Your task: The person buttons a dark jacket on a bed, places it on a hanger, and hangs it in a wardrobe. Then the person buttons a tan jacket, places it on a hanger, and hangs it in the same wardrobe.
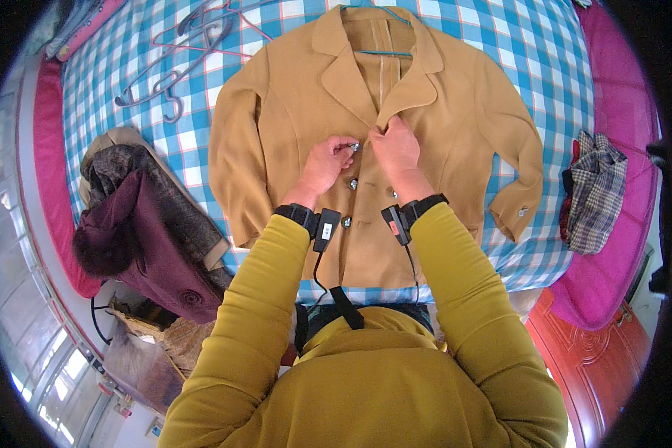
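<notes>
A tan blazer (297, 129) lies face up on a checked bedsheet, its collar away from me. Inside its neck shows part of a teal hanger (383, 53). My left hand (326, 165) pinches the top shiny button (354, 147) on the left front edge. My right hand (396, 147) grips the opposite front edge just below the lapel (411, 92). Lower down the front are another shiny button (353, 183) and a third button (346, 222). The right sleeve's cuff (512, 215) is bent inward and bears a button.
Several loose hangers (187, 61) lie at the upper left of the checked bedsheet (537, 61). A purple garment with a dark furry part (157, 241) is heaped at the left edge. Folded plaid cloth (596, 193) sits at the right, beside a magenta cover (621, 117).
</notes>
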Available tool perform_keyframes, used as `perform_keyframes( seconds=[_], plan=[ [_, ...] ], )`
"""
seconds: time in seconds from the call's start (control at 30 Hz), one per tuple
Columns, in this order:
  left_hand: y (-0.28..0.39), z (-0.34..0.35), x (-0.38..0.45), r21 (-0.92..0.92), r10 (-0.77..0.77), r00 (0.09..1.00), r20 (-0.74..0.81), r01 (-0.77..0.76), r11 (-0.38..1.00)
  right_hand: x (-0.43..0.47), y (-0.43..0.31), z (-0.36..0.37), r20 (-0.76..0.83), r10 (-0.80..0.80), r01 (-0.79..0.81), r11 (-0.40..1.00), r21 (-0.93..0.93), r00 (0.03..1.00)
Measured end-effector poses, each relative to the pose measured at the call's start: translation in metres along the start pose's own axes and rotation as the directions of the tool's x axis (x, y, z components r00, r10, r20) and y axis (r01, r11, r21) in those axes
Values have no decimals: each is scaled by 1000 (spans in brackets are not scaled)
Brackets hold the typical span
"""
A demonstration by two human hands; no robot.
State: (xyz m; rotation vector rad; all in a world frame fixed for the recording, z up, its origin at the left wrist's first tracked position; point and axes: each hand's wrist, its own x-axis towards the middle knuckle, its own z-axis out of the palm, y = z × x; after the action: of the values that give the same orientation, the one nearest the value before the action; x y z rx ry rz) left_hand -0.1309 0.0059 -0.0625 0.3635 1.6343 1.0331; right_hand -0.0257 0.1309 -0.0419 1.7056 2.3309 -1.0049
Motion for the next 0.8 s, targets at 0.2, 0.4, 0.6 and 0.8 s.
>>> perform_keyframes(
  seconds=[0.2, 0.4, 0.6, 0.8],
  plan=[
    [2, 2, -2, -22, -38, 999, -35, 37, 999, -25, 17, -9, 62, 21, -24, 999, 46, 998],
    [7, 5, -3, -2, -2, 1000, -23, 2, 1000, -34, 23, -1, 86, -4, 1, 1000, 30, 996],
    [1, 4, -2, -65, 51, 999, -7, -51, 997, -38, 21, 4, 96, -13, 15, 1000, -17, 995],
    [-12, 3, 2, 27, 113, 993, -15, -113, 993, -40, 55, 10, 44, -57, 41, 951, 308, 997]
  ],
)
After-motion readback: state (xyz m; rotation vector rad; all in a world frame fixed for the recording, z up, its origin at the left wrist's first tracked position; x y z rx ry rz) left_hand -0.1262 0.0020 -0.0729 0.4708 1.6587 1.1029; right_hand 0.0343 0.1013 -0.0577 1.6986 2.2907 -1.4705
